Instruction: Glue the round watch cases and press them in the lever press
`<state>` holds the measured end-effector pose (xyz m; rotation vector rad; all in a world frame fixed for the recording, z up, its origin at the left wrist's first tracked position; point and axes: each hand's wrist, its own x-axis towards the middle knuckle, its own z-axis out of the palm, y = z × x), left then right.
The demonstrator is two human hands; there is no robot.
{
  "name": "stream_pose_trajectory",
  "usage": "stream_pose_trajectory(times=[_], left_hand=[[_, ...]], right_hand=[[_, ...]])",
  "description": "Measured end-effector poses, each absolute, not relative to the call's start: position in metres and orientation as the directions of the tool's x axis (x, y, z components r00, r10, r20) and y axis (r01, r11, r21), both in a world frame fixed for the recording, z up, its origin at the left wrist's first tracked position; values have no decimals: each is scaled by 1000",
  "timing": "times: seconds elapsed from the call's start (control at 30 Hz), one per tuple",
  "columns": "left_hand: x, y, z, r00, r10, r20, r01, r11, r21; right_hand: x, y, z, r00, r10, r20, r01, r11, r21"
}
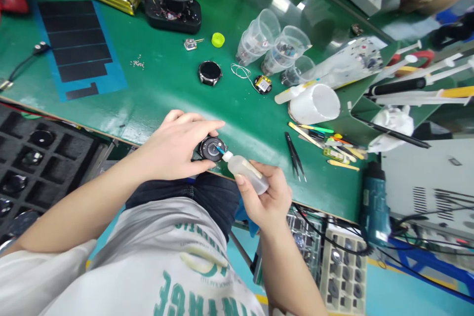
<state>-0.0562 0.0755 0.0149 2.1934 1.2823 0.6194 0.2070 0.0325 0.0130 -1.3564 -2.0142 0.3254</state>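
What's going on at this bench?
A person steadies a round watch body with their left hand. Their right hand holds a plastic squeeze bottle, its blue-tipped nozzle at the watch. Another watch lies farther along the green bench, and tweezers lie nearby.

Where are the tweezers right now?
In the head view, the black tweezers lie on the green mat just beyond the person's right hand, with the coloured spudgers to their right.
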Motion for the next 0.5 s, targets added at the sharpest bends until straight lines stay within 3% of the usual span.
stream_pose_trajectory(times=[0.5], left_hand=[[-57, 76, 14, 450, 884, 125, 648, -419, 637]], right_hand=[[212, 32, 12, -295, 871, 393, 669, 482, -565]])
